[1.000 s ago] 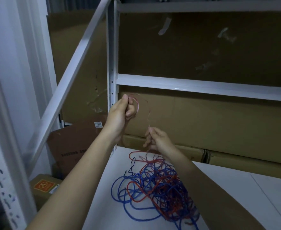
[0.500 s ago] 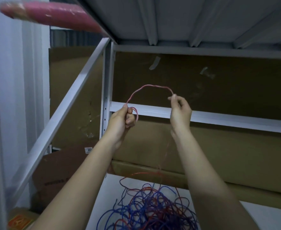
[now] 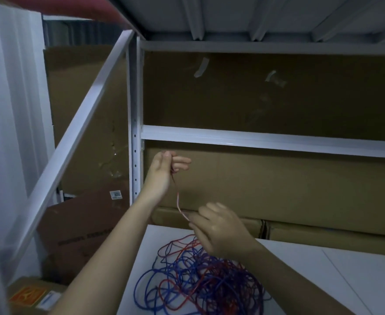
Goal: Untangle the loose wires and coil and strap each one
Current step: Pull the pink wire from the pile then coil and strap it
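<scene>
In half a second the right hand (image 3: 218, 228) had dropped from shelf-rail height, where it had held up an arch of red wire, to a point just above the bench (image 3: 300, 269), and the view had tipped down with it. The left hand (image 3: 164, 171) remained raised near the white upright (image 3: 135, 142) of the rack, fingers curled round the gathered turns of the red wire (image 3: 178, 201). From that fist the strand ran down and slightly rightward, its long axis close to vertical, to the right hand, whose fingertips appeared to pinch it, though motion blur softened the detail. Below and in front of the right hand, the rest of the strand vanished into the tangle (image 3: 200, 283) of red and blue wires heaped on the bench, touching or nearly touching the wrist. The right hand was plainly the nearer to that heap; the left held the coil well above it. Judged from this, the next loop depended on the right hand drawing fresh slack upward out of the tangle toward the left. Any snag in the heap could lift the knotted blue strands with it. No strap was visible.
</scene>
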A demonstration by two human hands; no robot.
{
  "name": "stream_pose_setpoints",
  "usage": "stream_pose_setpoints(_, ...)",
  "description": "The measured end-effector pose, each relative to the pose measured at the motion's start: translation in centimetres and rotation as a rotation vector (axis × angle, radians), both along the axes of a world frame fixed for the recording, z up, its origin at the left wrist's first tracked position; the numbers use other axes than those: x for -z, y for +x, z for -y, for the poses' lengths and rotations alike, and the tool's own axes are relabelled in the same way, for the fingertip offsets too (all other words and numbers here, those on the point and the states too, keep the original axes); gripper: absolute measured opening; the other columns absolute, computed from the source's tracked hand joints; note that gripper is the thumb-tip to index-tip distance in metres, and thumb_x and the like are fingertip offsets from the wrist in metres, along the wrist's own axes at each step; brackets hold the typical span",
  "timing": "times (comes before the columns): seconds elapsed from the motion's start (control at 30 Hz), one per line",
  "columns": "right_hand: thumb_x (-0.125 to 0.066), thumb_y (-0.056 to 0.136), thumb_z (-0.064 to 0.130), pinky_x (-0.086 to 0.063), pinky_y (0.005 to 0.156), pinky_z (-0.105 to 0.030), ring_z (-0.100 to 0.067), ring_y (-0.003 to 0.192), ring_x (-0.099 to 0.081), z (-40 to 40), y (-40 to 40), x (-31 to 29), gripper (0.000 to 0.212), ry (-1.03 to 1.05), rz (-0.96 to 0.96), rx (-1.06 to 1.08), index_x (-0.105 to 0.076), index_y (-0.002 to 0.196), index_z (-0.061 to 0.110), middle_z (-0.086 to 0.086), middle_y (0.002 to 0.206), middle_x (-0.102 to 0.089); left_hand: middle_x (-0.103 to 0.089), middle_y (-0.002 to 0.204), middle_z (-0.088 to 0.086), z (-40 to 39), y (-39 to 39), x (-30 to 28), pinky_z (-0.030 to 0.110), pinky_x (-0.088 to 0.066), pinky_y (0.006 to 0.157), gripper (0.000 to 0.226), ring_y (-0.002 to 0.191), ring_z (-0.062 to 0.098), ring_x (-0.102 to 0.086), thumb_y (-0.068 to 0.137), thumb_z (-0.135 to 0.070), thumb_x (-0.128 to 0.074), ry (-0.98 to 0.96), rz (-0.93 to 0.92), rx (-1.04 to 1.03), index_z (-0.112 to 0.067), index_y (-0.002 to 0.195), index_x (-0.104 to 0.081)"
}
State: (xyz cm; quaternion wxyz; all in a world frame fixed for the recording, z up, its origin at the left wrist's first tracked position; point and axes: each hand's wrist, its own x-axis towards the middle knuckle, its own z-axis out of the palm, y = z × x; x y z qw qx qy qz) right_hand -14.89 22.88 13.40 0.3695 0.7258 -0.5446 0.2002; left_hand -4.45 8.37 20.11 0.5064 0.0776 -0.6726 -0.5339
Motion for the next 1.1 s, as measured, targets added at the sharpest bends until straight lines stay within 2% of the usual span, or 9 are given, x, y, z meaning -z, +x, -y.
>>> stream_pose_setpoints(0.2,-0.050,0.093,0.009,-0.037,0.059,-0.031,-0.021,0.067,-0.047,-1.3,0.2,-0.7,0.022,-0.022,0.102,-0.103,-0.067,0.105,0.002,-0.006,0.075,-0.054,-0.066,0.111,-0.002,0.0,-0.7,3.1,0.033,-0.047,0.097,0.019,0.105,0.010,-0.063,0.103,-0.032,-0.028,-0.324,0.412,-0.107,-0.021,0.104,-0.044)
stream_pose_setpoints(0.27,-0.049,0.094,0.009,-0.041,0.061,-0.032,-0.020,0.071,-0.048,-1.4,-0.4,-1.4,0.021,-0.060,0.233,-0.120,-0.067,0.103,0.002,-0.007,0.078,-0.055,-0.067,0.103,-0.004,-0.6,-0.5,3.6,0.036,-0.051,0.092,0.022,0.098,0.006,-0.064,0.103,-0.034,-0.028,-0.397,0.534,-0.080,-0.020,0.104,-0.047)
stream_pose_setpoints(0.37,-0.054,0.093,0.006,-0.043,0.070,-0.023,-0.011,0.079,-0.051,-1.5,-1.9,-2.9,0.016,-0.213,0.539,-0.128,-0.068,0.100,0.002,-0.004,0.085,-0.058,-0.068,0.075,-0.003,-1.3,0.1,4.1,0.039,-0.052,0.082,0.032,0.071,0.009,-0.063,0.104,-0.030,-0.028,-0.436,0.598,0.028,-0.013,0.094,-0.053)
stream_pose_setpoints(0.57,-0.066,0.087,0.009,-0.042,0.068,-0.008,0.008,0.073,-0.055,0.0,-3.9,-4.0,0.016,-0.210,1.118,-0.153,-0.065,0.084,0.025,0.001,0.085,-0.063,-0.046,0.048,-0.004,-3.4,0.3,4.0,0.025,-0.033,0.058,0.042,0.049,0.008,-0.040,0.105,-0.013,-0.019,-0.197,0.369,0.336,-0.010,0.079,-0.053)
stream_pose_setpoints(0.7,-0.062,0.090,0.022,-0.040,0.065,-0.015,0.010,0.061,-0.053,0.7,-4.4,-1.4,0.006,0.007,1.401,-0.098,-0.066,0.085,0.023,0.017,0.069,-0.063,-0.038,0.048,-0.004,-3.5,0.5,4.5,0.030,-0.032,0.067,0.048,0.048,0.013,-0.032,0.103,-0.025,-0.027,-0.012,0.178,0.498,-0.013,0.063,-0.051)
stream_pose_setpoints(0.83,-0.049,0.098,0.026,-0.042,0.056,-0.014,0.000,0.055,-0.053,1.1,-4.1,2.0,0.020,0.118,1.397,-0.155,-0.068,0.094,0.020,0.009,0.063,-0.061,-0.035,0.050,-0.006,-3.5,0.6,4.6,0.022,-0.026,0.055,0.022,0.047,0.008,-0.029,0.094,-0.019,-0.045,0.139,0.007,0.560,-0.009,0.075,-0.045)
stream_pose_setpoints(0.97,-0.038,0.103,0.022,-0.044,0.078,-0.014,-0.005,0.074,-0.058,1.7,-3.5,3.7,0.027,0.202,1.292,-0.105,-0.065,0.099,0.023,0.006,0.072,-0.061,-0.037,0.050,-0.007,-3.0,0.5,3.4,0.024,-0.027,0.060,0.020,0.048,0.007,-0.031,0.097,-0.015,-0.037,0.292,-0.156,0.592,-0.010,0.080,-0.046)
stream_pose_setpoints(1.03,-0.036,0.103,0.020,-0.044,0.084,-0.025,-0.013,0.078,-0.056,1.8,-3.4,4.1,0.029,0.272,1.315,-0.092,-0.063,0.094,0.019,0.003,0.073,-0.060,-0.038,0.051,-0.007,-3.0,0.2,2.7,0.025,-0.026,0.063,0.023,0.049,0.007,-0.032,0.100,-0.013,-0.033,0.298,-0.181,0.564,-0.010,0.081,-0.047)
stream_pose_setpoints(1.1,-0.036,0.103,0.021,-0.050,0.081,-0.037,-0.019,0.071,-0.054,2.0,-3.2,3.1,0.030,0.260,1.523,-0.153,-0.062,0.089,0.014,0.000,0.071,-0.054,-0.038,0.051,-0.007,-3.0,-0.2,2.2,0.025,-0.026,0.064,0.027,0.050,0.008,-0.032,0.102,-0.013,-0.031,0.304,-0.184,0.519,-0.009,0.082,-0.048)
